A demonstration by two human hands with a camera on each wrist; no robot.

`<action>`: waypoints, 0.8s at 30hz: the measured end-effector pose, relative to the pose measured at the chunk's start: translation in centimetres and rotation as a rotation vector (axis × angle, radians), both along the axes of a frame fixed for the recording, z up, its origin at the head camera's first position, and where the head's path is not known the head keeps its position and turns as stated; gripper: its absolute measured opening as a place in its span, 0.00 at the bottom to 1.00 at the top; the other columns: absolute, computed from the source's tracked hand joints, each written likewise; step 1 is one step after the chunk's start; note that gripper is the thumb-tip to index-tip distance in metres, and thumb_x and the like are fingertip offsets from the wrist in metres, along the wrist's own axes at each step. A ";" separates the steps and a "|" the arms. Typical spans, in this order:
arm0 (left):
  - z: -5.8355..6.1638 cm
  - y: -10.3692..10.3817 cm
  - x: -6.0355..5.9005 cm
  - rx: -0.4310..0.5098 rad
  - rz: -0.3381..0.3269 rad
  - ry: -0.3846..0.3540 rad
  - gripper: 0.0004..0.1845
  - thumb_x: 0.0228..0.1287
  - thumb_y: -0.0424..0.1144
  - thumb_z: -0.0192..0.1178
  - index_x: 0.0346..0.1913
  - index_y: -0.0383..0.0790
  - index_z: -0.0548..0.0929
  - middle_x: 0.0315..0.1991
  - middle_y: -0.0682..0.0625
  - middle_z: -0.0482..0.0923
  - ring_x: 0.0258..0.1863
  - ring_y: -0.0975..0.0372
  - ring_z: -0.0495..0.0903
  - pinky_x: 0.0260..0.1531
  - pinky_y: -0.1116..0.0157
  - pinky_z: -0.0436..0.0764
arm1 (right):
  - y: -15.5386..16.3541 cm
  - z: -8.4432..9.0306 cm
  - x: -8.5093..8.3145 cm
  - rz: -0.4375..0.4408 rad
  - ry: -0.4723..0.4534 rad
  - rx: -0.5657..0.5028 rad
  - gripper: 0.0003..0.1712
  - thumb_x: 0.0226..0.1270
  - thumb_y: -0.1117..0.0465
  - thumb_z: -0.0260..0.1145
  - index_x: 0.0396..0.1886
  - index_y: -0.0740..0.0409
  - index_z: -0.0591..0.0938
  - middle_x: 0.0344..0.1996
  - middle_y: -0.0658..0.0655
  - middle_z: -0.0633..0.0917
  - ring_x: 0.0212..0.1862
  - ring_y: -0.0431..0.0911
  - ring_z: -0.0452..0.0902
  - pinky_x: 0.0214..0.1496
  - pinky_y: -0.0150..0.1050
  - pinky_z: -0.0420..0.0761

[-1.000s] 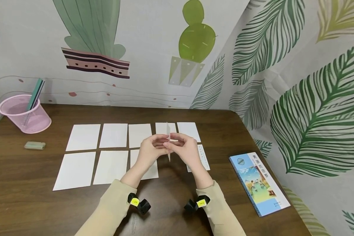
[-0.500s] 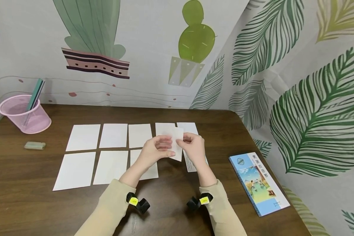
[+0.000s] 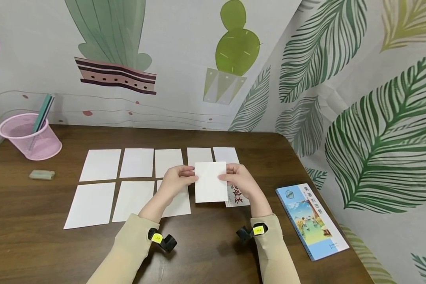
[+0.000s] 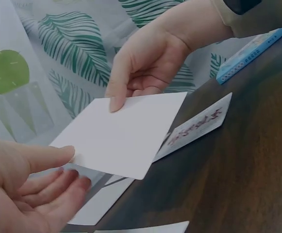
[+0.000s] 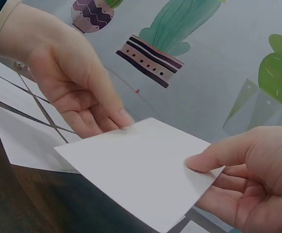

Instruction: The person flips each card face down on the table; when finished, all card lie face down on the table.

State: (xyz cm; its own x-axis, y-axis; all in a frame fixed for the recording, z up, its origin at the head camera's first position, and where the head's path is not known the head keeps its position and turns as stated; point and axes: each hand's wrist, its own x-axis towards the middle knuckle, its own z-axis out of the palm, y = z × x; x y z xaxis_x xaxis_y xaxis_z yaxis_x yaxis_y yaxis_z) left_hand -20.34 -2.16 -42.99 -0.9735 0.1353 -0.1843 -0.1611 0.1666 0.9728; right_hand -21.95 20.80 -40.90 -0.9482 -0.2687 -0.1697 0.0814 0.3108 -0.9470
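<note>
pen cup: pink mesh pen cup (image 3: 30, 136) far left on the surface (image 3: 213, 244), a teal stick-like item standing in it
eraser: small green eraser (image 3: 42, 174) just in front of the cup, apart from it
card rows: white cards (image 3: 100, 165) face down in two rows on the surface, back row of five, front row showing three to the left of the hands
left hand: left hand (image 3: 175, 182) pinches the held card's left edge, thumb on top, fingers curled under; the left wrist view shows the thumb (image 4: 46, 156) lying on the near corner
held card: blank white card (image 3: 210, 182) held flat and level just above the surface, between both hands, over the gap in the front row; not touching the surface as far as the wrist views show
right hand: right hand (image 3: 242, 180) pinches the right edge, thumb on top, fingers under; same in the right wrist view (image 5: 250, 174)
printed card: card with red writing (image 3: 237, 198) lying on the surface, partly under the held card and right hand
book: blue illustrated book (image 3: 311, 219) at right, well apart from the cards
handling: judged very light, thin, stiff enough to stay flat when held at two edges, bends or creases if squeezed; smooth face, likely slippery
where to grip: opposite side edges, thumb over and fingers under, light pinch; hard to pick off the surface flat, so lift by an edge or corner
</note>
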 end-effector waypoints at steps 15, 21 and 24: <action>-1.1 0.3 -0.3 -0.034 0.025 -0.016 0.17 0.60 0.29 0.66 0.51 0.25 0.80 0.45 0.36 0.83 0.36 0.61 0.84 0.39 0.67 0.86 | -0.2 -0.9 -0.3 -0.100 -0.005 0.151 0.17 0.59 0.68 0.70 0.46 0.72 0.80 0.34 0.59 0.84 0.33 0.40 0.79 0.43 0.39 0.86; -1.4 0.5 -0.2 -0.117 0.024 -0.022 0.16 0.57 0.30 0.68 0.48 0.27 0.82 0.43 0.37 0.85 0.33 0.61 0.85 0.37 0.67 0.86 | -0.5 -1.9 -0.6 -0.167 0.076 0.266 0.15 0.58 0.66 0.72 0.44 0.69 0.83 0.36 0.63 0.87 0.31 0.42 0.82 0.39 0.37 0.86; -1.5 0.5 -0.1 -0.164 0.022 -0.013 0.15 0.56 0.30 0.69 0.47 0.27 0.82 0.40 0.38 0.86 0.30 0.62 0.85 0.35 0.67 0.86 | -0.7 -2.2 -0.6 -0.176 0.110 0.344 0.14 0.56 0.64 0.74 0.41 0.66 0.85 0.34 0.61 0.88 0.29 0.42 0.81 0.35 0.33 0.83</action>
